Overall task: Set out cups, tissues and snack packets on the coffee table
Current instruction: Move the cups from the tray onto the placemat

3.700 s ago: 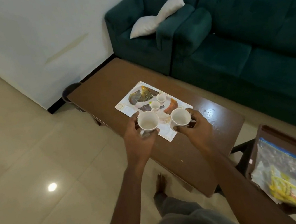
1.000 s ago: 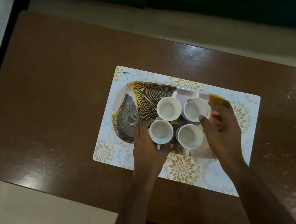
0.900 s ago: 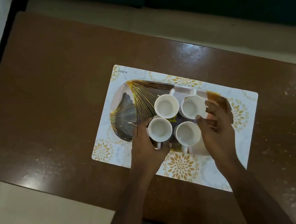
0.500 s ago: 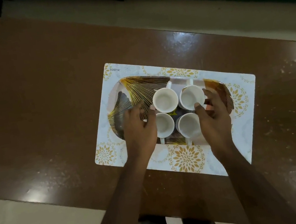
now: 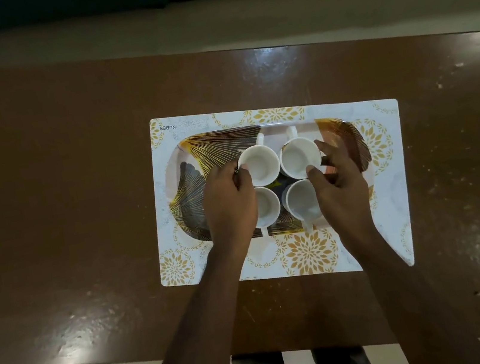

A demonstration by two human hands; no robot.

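Several white cups stand close together in a two-by-two block on a gold-leaf patterned tray [image 5: 196,154]. My left hand [image 5: 230,205] pinches the near-left rim of the far left cup [image 5: 259,164] and covers part of the near left cup [image 5: 268,208]. My right hand [image 5: 340,188] has its thumb and fingers around the right side of the far right cup [image 5: 297,157], and lies over the edge of the near right cup [image 5: 300,203]. No tissues or snack packets are in view.
The tray rests on a white placemat [image 5: 306,253] with gold flowers, in the middle of the brown coffee table [image 5: 61,194]. Pale floor and a dark sofa base run along the far side. My legs show below the table's near edge.
Both hands have let go of the two near cups and slid forward to the two far cups. The view has swung to look straight down on the table.
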